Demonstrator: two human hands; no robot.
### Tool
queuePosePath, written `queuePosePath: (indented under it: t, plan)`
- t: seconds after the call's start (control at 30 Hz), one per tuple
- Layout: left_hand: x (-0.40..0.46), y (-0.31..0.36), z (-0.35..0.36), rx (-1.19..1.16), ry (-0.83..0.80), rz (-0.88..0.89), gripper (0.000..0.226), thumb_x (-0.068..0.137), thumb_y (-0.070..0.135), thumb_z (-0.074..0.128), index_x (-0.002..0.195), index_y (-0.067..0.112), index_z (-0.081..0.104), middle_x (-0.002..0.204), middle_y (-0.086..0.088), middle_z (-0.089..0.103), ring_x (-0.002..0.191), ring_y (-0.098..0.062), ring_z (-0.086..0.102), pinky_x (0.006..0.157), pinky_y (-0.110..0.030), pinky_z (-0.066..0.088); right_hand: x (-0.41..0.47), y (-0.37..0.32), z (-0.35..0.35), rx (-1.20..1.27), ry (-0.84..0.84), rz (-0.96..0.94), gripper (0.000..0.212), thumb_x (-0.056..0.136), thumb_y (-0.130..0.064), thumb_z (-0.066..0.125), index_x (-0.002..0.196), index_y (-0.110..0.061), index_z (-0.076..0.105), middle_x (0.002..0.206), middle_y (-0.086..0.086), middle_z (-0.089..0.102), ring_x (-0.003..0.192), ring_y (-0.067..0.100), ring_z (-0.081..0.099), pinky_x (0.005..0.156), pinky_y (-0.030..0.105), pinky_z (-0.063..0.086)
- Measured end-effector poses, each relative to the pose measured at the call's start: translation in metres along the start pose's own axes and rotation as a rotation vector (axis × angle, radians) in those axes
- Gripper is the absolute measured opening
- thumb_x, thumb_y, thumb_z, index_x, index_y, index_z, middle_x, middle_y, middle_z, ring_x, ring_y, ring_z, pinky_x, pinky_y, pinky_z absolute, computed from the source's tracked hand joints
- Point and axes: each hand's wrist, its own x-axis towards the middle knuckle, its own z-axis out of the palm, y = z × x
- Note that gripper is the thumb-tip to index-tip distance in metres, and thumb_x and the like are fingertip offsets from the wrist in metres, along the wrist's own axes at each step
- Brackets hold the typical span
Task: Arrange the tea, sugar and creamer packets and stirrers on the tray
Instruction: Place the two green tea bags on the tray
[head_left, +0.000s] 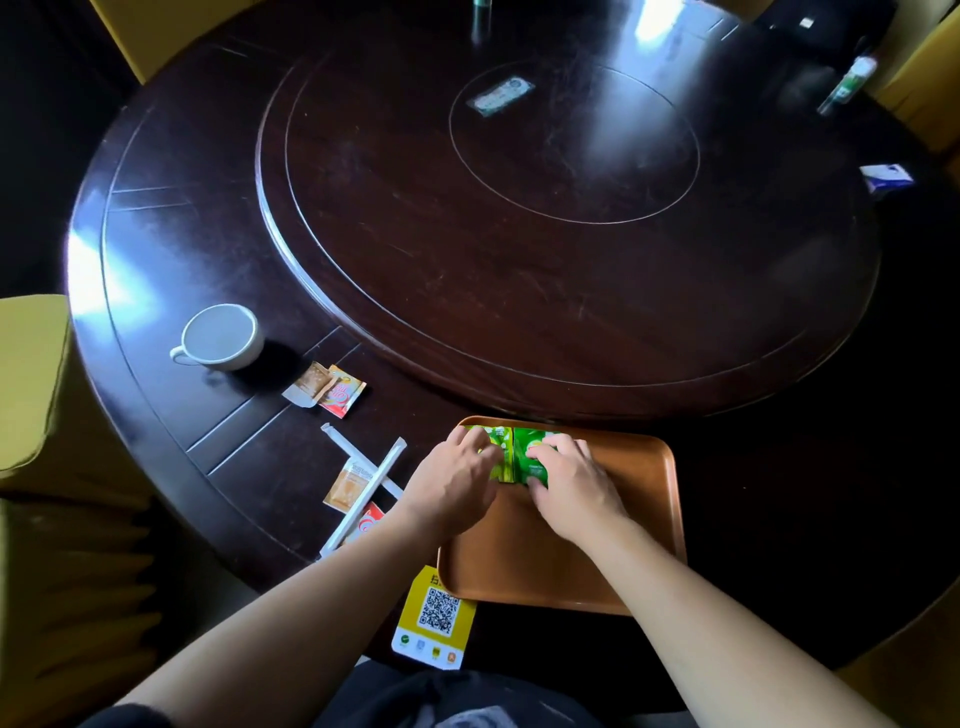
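Observation:
An orange-brown tray (639, 499) lies at the near edge of the dark round table. Two green tea packets sit side by side at its far left corner. My left hand (457, 480) rests its fingers on the left tea packet (493, 441). My right hand (576, 486) presses on the right tea packet (530, 449). Left of the tray on the table lie two white wrapped stirrers (371, 486), crossed, a brown sugar packet (345, 486) and a red-and-white packet (370, 519). Farther left lie a brown packet (309, 387) and an orange-red packet (343, 397).
A white cup (221, 335) stands on the table's left side. A yellow QR-code card (436, 618) pokes out from under the tray's near left corner. A raised turntable (519, 208) fills the table's middle. A bottle (849, 83) and a small box (885, 179) lie far right. Yellow chairs surround the table.

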Motion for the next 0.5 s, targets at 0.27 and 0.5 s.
queuePosePath:
  t: [0.27,0.5]
  plan:
    - [-0.041,-0.046,-0.03,-0.134,0.027,-0.262,0.022,0.087,0.042,0.06,0.1,0.025,0.066,0.097,0.002,0.062,0.093,-0.02,0.058,0.077,-0.037,0.052,0.007,-0.028,-0.006,0.01,-0.022,-0.041,0.023,0.093,-0.032,0.059,0.113,-0.022,0.063,0.116,0.002,0.063,0.109,0.024,0.053,0.085,0.038,0.049]
    - [-0.09,-0.104,-0.036,-0.159,0.051,-0.649,0.034,0.083,0.047,0.062,0.105,0.021,0.061,0.098,-0.002,0.06,0.097,-0.027,0.059,0.078,-0.044,0.054,0.029,-0.086,0.0,0.029,-0.132,-0.147,0.021,0.092,-0.031,0.059,0.11,-0.022,0.065,0.111,0.002,0.064,0.107,0.026,0.057,0.086,0.039,0.049]
